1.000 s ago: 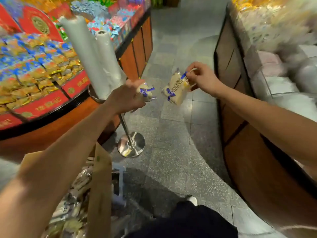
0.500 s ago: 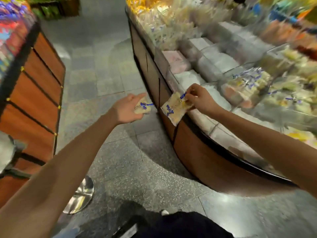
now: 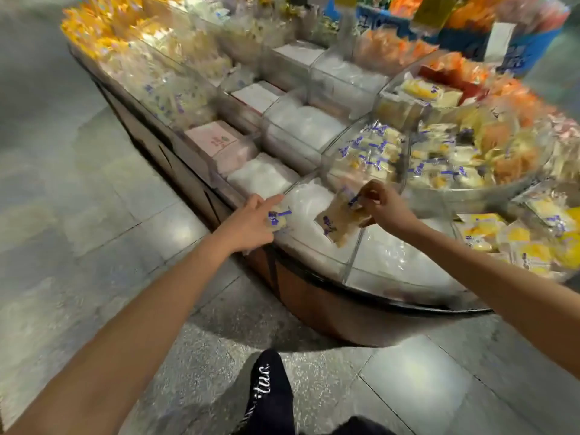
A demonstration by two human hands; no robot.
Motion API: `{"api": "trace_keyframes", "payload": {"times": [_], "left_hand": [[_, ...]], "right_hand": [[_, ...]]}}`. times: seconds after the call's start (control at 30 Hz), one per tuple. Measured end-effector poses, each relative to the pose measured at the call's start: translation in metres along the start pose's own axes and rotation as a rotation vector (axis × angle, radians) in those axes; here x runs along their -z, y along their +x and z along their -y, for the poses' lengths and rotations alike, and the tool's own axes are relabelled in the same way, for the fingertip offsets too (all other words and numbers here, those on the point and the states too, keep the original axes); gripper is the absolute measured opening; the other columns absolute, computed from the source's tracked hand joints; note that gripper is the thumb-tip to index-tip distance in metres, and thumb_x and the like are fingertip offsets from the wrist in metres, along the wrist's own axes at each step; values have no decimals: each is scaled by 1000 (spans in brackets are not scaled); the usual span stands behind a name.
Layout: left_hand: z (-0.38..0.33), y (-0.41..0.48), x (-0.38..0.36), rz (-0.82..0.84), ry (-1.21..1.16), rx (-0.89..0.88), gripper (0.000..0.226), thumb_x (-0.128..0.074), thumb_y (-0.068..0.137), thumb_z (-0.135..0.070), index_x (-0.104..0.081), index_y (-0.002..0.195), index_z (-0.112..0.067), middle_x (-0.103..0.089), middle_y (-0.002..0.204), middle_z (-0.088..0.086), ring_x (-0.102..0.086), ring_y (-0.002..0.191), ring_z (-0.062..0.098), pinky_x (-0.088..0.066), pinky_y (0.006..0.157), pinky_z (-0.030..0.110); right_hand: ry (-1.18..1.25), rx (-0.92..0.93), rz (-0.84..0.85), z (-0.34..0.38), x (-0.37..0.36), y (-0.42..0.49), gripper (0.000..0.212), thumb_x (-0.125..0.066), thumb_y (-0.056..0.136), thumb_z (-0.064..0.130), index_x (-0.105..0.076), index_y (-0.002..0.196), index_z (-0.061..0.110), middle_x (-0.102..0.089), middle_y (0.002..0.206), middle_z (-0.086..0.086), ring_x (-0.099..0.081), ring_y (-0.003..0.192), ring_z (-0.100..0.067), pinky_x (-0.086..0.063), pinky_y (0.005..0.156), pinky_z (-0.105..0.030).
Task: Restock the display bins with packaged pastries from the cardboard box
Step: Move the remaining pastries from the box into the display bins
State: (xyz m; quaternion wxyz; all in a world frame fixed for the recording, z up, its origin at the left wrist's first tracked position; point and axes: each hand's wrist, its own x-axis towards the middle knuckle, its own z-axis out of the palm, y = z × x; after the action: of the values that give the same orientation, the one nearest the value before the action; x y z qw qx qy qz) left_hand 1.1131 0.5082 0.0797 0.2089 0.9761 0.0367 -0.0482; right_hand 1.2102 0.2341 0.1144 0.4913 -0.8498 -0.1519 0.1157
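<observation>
Nearest us, our dark shoe (image 3: 270,390) is standing on the grey floor (image 3: 94,215), just short of the curved front edge of the counter (image 3: 314,302).

- The left hand (image 3: 251,221) is hovering over that edge. It is curling round a small pack (image 3: 279,216), forefinger stretched out. We are reading this as a carrying grip, with this pack waiting its turn.
- The right hand (image 3: 381,204) is pinching a larger pack (image 3: 337,221) by its top seam, thumb against fingers. The pack is hanging tilted over the white-bottomed front bin (image 3: 301,199), close to the bin's clear divider. Holding it by the seam is probably sparing the pastry a squeeze and leaving the lower end free to go in first.
- Both packs are showing a clear wrapper and a pale tan pastry inside. There is blue-purple print, with a blue tab at the pinched corner. Blur is hiding the lettering.

Just behind the right hand, a second bin (image 3: 332,171) is holding matching packs (image 3: 370,149) with the same blue print. We are judging it the likely destination.

Farther back, orange packs (image 3: 514,98) and yellow packs (image 3: 91,29) are lying toward the counter's far edge, heavily blurred. The cardboard box is not showing.
</observation>
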Motion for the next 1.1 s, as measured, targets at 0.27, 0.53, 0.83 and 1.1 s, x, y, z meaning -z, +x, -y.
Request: {"api": "trace_keyframes", "payload": {"times": [0.27, 0.53, 0.83, 1.1], "left_hand": [[-7, 155, 24, 126, -99, -258, 90, -69, 80, -14, -23, 150, -47, -27, 123, 3, -53, 91, 19, -40, 85, 21], [-48, 261, 3, 191, -89, -372, 73, -78, 76, -32, -39, 137, -29, -18, 132, -3, -53, 108, 24, -48, 99, 40], [-86, 346, -8, 64, -116, -238, 58, -78, 75, -50, -42, 107, -17, -35, 122, -1, -53, 92, 22, -43, 79, 35], [-105, 391, -25, 278, -971, 274, 31, -69, 88, -42, -48, 100, -22, -62, 110, 0, -62, 89, 10, -54, 56, 28]], "right_hand": [[16, -102, -233, -25, 28, 73, 6, -53, 97, 3, -54, 98, 8, -62, 94, -5, -65, 83, -24, -56, 58, -25], [15, -161, -430, -59, 65, 124, 18, -54, 95, -1, -53, 89, 17, -64, 94, -3, -60, 94, -17, -45, 64, -5], [9, -134, -392, -91, 99, 200, 15, -52, 93, -4, -54, 96, 11, -64, 96, 0, -61, 96, -13, -49, 83, -14], [53, -268, -373, -115, 100, 230, 9, -56, 94, 2, -53, 93, 11, -65, 98, -12, -62, 90, -23, -52, 81, -27]]}}
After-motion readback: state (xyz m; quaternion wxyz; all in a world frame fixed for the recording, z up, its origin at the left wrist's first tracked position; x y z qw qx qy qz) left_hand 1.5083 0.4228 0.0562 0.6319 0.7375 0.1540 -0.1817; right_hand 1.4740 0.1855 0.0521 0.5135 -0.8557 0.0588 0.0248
